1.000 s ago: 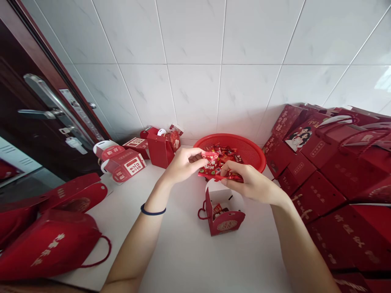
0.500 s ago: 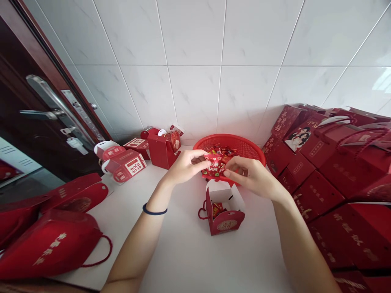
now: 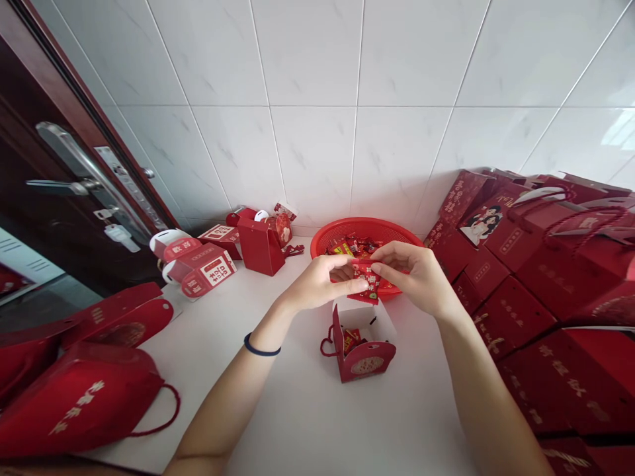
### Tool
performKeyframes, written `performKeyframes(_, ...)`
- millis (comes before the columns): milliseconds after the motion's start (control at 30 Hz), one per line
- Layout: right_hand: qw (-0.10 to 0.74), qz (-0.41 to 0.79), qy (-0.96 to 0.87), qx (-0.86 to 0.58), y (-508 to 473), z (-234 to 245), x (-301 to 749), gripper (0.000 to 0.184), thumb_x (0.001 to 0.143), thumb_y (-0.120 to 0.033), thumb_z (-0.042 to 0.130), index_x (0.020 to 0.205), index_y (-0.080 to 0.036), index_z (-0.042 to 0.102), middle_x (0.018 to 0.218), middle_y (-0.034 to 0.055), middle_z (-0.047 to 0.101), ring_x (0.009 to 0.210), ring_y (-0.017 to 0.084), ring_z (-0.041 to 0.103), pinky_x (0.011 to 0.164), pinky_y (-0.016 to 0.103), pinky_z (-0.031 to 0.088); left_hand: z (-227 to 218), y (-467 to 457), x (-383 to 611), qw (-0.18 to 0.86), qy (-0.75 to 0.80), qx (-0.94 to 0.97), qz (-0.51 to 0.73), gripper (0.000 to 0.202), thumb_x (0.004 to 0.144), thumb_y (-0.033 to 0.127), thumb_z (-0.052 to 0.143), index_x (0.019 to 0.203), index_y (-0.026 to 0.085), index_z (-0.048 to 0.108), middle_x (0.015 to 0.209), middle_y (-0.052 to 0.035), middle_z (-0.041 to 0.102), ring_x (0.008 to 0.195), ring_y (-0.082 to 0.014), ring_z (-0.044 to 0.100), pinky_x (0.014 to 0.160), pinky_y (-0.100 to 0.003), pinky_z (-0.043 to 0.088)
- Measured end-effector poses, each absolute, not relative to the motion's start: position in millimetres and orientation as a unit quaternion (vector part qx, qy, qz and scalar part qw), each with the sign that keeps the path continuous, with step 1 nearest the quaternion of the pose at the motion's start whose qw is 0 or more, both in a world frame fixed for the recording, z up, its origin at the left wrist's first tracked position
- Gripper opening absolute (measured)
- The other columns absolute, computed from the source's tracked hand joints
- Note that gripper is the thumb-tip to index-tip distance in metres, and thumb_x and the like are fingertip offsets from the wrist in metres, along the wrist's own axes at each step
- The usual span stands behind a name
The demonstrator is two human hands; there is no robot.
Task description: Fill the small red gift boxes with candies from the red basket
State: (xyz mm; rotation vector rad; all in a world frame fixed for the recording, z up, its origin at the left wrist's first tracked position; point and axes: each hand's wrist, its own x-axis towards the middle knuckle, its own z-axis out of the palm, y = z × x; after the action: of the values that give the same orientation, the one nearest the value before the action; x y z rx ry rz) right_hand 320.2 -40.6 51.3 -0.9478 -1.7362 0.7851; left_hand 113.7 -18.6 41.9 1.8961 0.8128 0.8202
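Left hand and right hand: fingers pinched nearly shut on red printed sachet; open gift box stood at six o'clock.

Left forearm: bare, tapering forward. Worn on it, just short of the left hand: one thin band, dark navy, rounded like a hair tie, plain; surface texture too small to tell. Right forearm: bare along its visible length, likewise tapering. Right hand: bare, as is the left.
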Motion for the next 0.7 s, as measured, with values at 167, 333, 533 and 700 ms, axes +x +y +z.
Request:
performKeyframes(167, 0.520, 0.333, -0.682, -0.391, -40, 51, 322, 0.028, 0.082, -0.040, 0.076, 0.097, -0.017, 0.070, 0.082, 0.0041, 0.072, 0.071, 0.015, 0.066, 0.064, 0.027, 0.054, 38, -21, 120, 0.448, 0.314, 0.746, 0.380, 0.026, 0.084, 0.034, 0.074, 0.102, 0.015, 0.074, 0.098, -0.0068, 0.077, 0.089, -0.0204, 0.071, 0.080, -0.031, 0.056)
performKeyframes(333, 0.451, 0.412, -0.706, -0.358, -40, 54, 324, 0.038, 0.080, -0.045, 0.078, 0.103, -0.017, 0.068, 0.100, 0.0077, 0.074, 0.087, 0.020, 0.071, 0.078, 0.033, 0.059, 33, -18, 126, 0.471, 0.282, 0.683, 0.482, 0.033, 0.083, 0.036, 0.077, 0.110, 0.017, 0.074, 0.112, -0.0099, 0.077, 0.104, -0.0250, 0.071, 0.091, -0.037, 0.057)
performKeyframes(533, 0.442, 0.403, -0.715, -0.363, -39, 53, 321, 0.029, 0.084, -0.043, 0.074, 0.097, -0.017, 0.072, 0.099, 0.0076, 0.074, 0.090, 0.022, 0.071, 0.081, 0.035, 0.059, 30, -17, 130, 0.488, 0.275, 0.641, 0.525, 0.031, 0.076, 0.035, 0.082, 0.101, 0.018, 0.078, 0.105, -0.0089, 0.079, 0.103, -0.0271, 0.072, 0.091, -0.039, 0.058)
performKeyframes(700, 0.446, 0.394, -0.711, -0.375, -40, 55, 324, 0.024, 0.083, -0.039, 0.074, 0.093, -0.017, 0.072, 0.093, 0.0058, 0.074, 0.084, 0.019, 0.070, 0.076, 0.031, 0.057, 32, -17, 129, 0.479, 0.286, 0.632, 0.538, 0.029, 0.075, 0.035, 0.083, 0.097, 0.017, 0.078, 0.101, -0.0083, 0.079, 0.096, -0.0241, 0.073, 0.085, -0.035, 0.058)
